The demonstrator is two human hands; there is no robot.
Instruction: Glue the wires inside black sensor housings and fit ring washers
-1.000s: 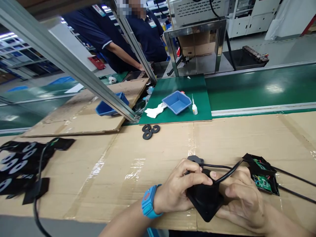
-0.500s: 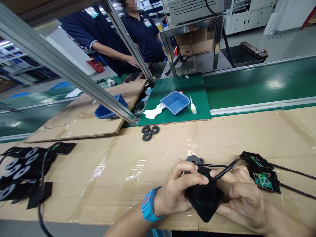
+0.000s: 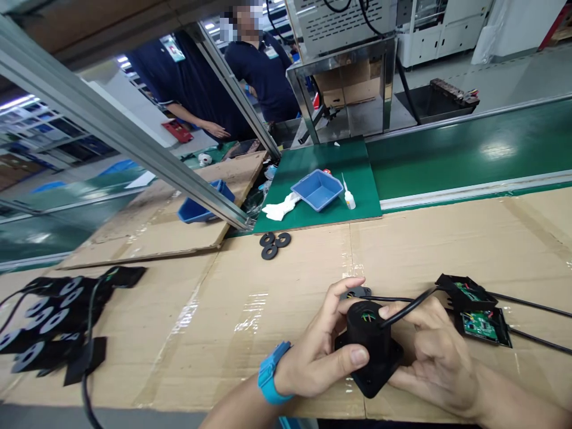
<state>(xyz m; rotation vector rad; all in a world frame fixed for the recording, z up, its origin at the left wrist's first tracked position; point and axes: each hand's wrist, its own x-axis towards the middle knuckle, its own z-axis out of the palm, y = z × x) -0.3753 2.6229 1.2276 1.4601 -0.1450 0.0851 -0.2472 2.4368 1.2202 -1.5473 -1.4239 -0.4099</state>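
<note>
A black cylindrical housing with a square flange is held between my two hands above the cardboard. Thin wires and a bit of green show inside its round open top. My left hand, with a blue watch on the wrist, wraps the housing's left side, thumb across the front and index finger raised. From the right, my right hand grips the flange, its index finger and thumb by the black cable at the housing's rim. Behind the housing lies a dark round part, mostly hidden.
Two black cases with green circuit boards lie at right. Three black rings sit further back. A blue tray, white glove and small bottle rest on a green board. Black parts lie at left. Two people stand beyond.
My left thumb and index finger have moved off the housing's top; the thumb is now lower on its front and the index finger lifted. The open top now shows. My right hand keeps its hold.
</note>
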